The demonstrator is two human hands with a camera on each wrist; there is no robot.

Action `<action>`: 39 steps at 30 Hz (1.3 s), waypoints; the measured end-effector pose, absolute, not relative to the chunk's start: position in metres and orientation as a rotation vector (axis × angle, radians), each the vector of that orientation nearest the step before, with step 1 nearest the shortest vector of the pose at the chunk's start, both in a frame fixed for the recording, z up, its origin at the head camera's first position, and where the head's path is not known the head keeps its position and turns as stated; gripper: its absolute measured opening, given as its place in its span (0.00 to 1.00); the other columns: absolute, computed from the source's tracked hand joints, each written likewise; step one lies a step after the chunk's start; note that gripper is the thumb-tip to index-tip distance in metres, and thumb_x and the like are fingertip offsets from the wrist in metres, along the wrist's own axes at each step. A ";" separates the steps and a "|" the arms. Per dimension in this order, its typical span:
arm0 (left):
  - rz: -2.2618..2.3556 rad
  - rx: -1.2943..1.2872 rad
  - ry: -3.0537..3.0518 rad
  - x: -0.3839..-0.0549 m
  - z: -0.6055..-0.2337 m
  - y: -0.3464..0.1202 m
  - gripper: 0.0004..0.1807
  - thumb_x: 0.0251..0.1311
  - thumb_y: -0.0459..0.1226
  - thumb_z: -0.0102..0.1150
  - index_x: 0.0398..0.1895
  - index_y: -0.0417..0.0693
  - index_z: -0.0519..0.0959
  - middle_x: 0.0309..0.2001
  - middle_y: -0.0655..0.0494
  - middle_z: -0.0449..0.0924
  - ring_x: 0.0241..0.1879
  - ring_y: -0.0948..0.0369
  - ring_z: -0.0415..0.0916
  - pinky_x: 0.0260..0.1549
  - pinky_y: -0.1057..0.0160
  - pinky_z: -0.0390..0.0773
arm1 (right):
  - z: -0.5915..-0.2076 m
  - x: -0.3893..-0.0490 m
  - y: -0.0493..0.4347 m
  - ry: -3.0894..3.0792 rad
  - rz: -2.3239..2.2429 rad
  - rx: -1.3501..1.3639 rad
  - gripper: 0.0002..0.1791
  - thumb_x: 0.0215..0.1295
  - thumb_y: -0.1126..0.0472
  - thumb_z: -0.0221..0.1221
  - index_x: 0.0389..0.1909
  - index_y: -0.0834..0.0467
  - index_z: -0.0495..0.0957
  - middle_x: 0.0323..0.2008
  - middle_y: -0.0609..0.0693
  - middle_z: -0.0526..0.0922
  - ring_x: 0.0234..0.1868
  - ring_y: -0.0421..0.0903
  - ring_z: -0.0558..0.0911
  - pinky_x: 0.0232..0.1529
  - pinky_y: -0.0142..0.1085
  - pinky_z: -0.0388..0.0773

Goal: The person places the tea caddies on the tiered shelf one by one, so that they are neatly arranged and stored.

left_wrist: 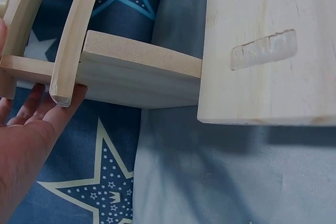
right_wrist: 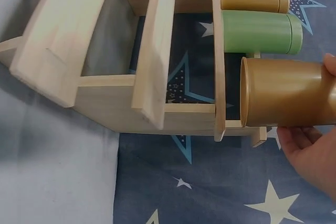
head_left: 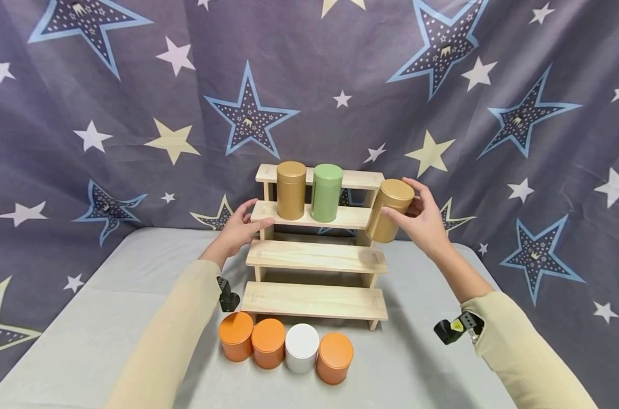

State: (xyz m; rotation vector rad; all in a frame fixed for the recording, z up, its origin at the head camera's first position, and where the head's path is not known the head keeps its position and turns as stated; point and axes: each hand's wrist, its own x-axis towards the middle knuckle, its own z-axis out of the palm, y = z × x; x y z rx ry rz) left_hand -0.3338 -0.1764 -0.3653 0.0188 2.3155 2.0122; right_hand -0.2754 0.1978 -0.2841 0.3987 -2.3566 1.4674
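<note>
In the head view my right hand (head_left: 426, 218) grips a gold tin (head_left: 388, 211), tilted, at the right end of the second board from the top of a stepped wooden rack (head_left: 316, 255). The right wrist view shows the base of this gold tin (right_wrist: 289, 93) just off that board. My left hand (head_left: 237, 230) holds the rack's left end at the same level, thumb over the board and fingers round the outer side. On that board stand another gold tin (head_left: 291, 193), towards the left, and a green tin (head_left: 327, 196) beside it, both upright.
In front of the rack, a row on the pale tabletop (head_left: 120, 318) holds several short tins: orange tins (head_left: 236, 338) and one white tin (head_left: 302, 349). A star-patterned cloth (head_left: 309, 74) hangs close behind the rack.
</note>
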 end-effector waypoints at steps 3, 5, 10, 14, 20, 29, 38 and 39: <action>2.012 0.020 2.318 -0.334 -0.366 -0.177 0.49 0.54 0.43 0.66 0.74 0.61 0.45 0.63 0.41 0.64 0.62 0.46 0.65 0.56 0.43 0.71 | -0.283 -0.281 0.194 -2.342 1.468 0.395 0.42 0.56 0.56 0.65 0.69 0.51 0.55 0.52 0.57 0.73 0.43 0.36 0.76 0.42 0.22 0.74; 2.012 0.024 2.320 -0.334 -0.366 -0.178 0.49 0.54 0.43 0.66 0.74 0.60 0.45 0.63 0.41 0.64 0.62 0.46 0.65 0.56 0.43 0.71 | -0.283 -0.284 0.193 -2.337 1.466 0.394 0.42 0.56 0.56 0.65 0.69 0.52 0.55 0.52 0.58 0.73 0.43 0.36 0.76 0.42 0.23 0.74; 2.019 0.028 2.314 -0.333 -0.367 -0.178 0.49 0.55 0.42 0.65 0.74 0.60 0.45 0.63 0.41 0.65 0.61 0.46 0.65 0.56 0.43 0.71 | -0.283 -0.291 0.188 -2.317 1.477 0.389 0.42 0.55 0.54 0.66 0.69 0.51 0.56 0.51 0.58 0.74 0.43 0.37 0.75 0.42 0.24 0.74; 2.024 0.025 2.306 -0.333 -0.367 -0.178 0.49 0.55 0.42 0.65 0.74 0.60 0.45 0.65 0.41 0.63 0.62 0.45 0.65 0.57 0.42 0.70 | -0.283 -0.298 0.184 -2.290 1.491 0.396 0.42 0.55 0.54 0.67 0.69 0.52 0.56 0.50 0.59 0.74 0.41 0.37 0.76 0.42 0.25 0.74; 2.011 0.027 2.320 -0.332 -0.366 -0.178 0.49 0.54 0.43 0.66 0.74 0.60 0.45 0.66 0.41 0.63 0.63 0.45 0.64 0.57 0.42 0.69 | -0.281 -0.306 0.178 -2.278 1.492 0.366 0.43 0.54 0.54 0.67 0.69 0.51 0.56 0.50 0.60 0.74 0.41 0.39 0.76 0.41 0.25 0.74; 2.013 0.024 2.321 -0.333 -0.366 -0.178 0.48 0.55 0.42 0.66 0.73 0.60 0.46 0.65 0.41 0.63 0.63 0.45 0.65 0.57 0.42 0.70 | -0.282 -0.316 0.165 -2.282 1.504 0.326 0.43 0.54 0.53 0.67 0.69 0.50 0.55 0.51 0.61 0.74 0.40 0.42 0.74 0.42 0.27 0.72; 2.018 0.031 2.331 -0.333 -0.366 -0.178 0.48 0.54 0.43 0.66 0.74 0.58 0.46 0.65 0.40 0.63 0.63 0.45 0.65 0.58 0.42 0.69 | -0.285 -0.324 0.156 -2.280 1.500 0.294 0.43 0.53 0.54 0.68 0.68 0.51 0.56 0.51 0.60 0.74 0.41 0.43 0.74 0.42 0.29 0.72; 2.020 0.029 2.330 -0.333 -0.366 -0.177 0.48 0.54 0.43 0.66 0.73 0.58 0.46 0.65 0.40 0.63 0.63 0.44 0.65 0.58 0.42 0.69 | -0.285 -0.325 0.155 -2.280 1.502 0.294 0.43 0.53 0.54 0.68 0.68 0.51 0.57 0.51 0.60 0.74 0.41 0.43 0.74 0.43 0.29 0.72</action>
